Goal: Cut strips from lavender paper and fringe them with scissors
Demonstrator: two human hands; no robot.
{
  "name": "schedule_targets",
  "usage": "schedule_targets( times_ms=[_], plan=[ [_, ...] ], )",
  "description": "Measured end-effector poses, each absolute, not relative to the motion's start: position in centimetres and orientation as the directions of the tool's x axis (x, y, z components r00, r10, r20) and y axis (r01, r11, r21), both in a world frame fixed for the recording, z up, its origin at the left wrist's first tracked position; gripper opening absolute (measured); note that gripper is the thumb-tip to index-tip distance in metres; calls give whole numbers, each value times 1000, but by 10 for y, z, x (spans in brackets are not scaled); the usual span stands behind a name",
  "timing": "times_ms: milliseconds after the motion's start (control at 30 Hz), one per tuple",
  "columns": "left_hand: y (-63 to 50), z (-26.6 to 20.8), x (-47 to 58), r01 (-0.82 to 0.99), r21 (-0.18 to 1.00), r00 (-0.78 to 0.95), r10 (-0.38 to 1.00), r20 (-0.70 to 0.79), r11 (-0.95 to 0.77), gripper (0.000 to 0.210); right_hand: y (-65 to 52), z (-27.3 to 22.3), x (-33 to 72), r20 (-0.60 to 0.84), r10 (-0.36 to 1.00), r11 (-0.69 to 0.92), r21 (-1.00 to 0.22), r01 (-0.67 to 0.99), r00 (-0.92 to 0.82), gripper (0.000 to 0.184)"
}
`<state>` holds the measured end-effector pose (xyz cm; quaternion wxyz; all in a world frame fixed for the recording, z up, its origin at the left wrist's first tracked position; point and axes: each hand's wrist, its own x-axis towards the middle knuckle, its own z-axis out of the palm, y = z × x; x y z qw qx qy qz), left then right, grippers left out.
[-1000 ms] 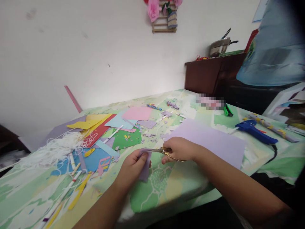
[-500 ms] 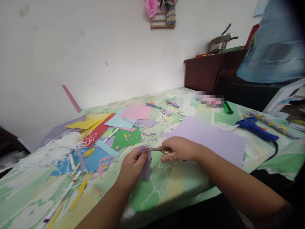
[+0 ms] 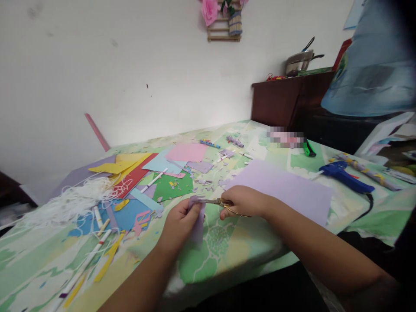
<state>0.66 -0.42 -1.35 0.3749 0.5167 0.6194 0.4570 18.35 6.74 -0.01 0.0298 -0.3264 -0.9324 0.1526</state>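
Note:
A small folded strip of purple paper point(image 3: 197, 229) is pinched upright between the thumb and fingers of my left hand point(image 3: 180, 220). Its top edge looks cut into narrow slits. My right hand point(image 3: 244, 202) grips gold-handled scissors point(image 3: 212, 201), whose blades point left and meet the top of the strip. The fingers inside the scissor loops are partly hidden. Behind my right hand a large sheet of light purple paper point(image 3: 286, 184) lies flat on the patterned tablecloth point(image 3: 224, 264).
A blue glue gun point(image 3: 346, 177) and a green cutter point(image 3: 310, 149) lie to the right. Coloured sheets, such as a pink one point(image 3: 186, 152), a heap of white string point(image 3: 84, 199), white sticks and paper scraps spread across the left. A water bottle point(image 3: 373, 82) stands at back right.
The view has shifted slightly. Both hands keep their grip on the paper and scissors, with the blades still at the strip's top edge.

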Motion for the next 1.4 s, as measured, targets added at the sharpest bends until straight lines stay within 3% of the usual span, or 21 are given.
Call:
schedule_targets(
  times_ms=[1400],
  plan=[
    [0, -18, 1, 168, 983, 4, 997, -81, 79, 22, 83, -13, 187, 9, 654, 739, -224, 636, -757, 52]
  ],
)
